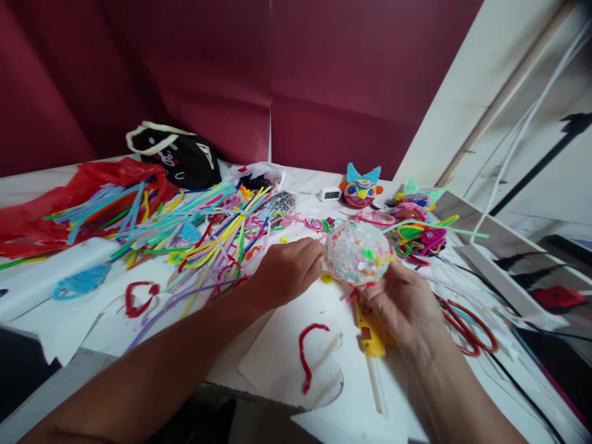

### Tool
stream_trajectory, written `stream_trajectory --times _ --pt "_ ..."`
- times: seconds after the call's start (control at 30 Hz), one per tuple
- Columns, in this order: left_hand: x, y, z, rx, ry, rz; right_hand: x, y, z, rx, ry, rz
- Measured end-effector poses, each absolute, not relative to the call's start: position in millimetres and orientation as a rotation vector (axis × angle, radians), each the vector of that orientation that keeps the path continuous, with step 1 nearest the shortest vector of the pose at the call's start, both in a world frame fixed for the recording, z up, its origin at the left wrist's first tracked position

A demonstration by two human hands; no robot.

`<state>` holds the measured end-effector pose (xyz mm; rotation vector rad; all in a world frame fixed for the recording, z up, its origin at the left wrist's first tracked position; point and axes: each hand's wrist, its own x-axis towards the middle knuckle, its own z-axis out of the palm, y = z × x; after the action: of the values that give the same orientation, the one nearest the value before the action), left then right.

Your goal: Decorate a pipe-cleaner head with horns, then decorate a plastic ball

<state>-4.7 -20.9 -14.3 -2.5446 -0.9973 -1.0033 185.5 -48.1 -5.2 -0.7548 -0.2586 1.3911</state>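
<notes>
A round, clear ball (357,252) speckled with coloured bits sits between both hands above the white table (351,382). My left hand (287,271) is curled, its fingertips pressed against the ball's left side. My right hand (403,301) cups the ball from below and the right, palm up. A yellow glue gun (370,333) lies on the table just under my right hand.
A heap of coloured pipe cleaners (203,228) covers the table's left and middle, beside a red plastic bag (41,209) and a black bag (178,157). Pipe-cleaner masks (361,188) and a small clock (330,194) stand at the back. Red scissors (467,327) lie right; paper cutouts (296,364) lie in front.
</notes>
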Motion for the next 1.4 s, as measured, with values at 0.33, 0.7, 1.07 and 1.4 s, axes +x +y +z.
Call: stream_trajectory --times 0.33,0.7,1.07,1.4 --pt "-2 -16 -19 -2.453 -0.960 -1.199 181 -48 -7 -0.721 -0.232 1.437" --pt "2 -15 -20 -2.661 -1.366 -1.607 180 -49 -8 -0.711 -0.265 1.392" --pt "12 -13 -19 -2.878 -1.953 -2.480 177 -49 1 -0.705 -0.206 1.372" --pt "5 -13 -27 -2.921 -1.531 -1.942 180 -49 1 -0.689 -0.206 1.395"
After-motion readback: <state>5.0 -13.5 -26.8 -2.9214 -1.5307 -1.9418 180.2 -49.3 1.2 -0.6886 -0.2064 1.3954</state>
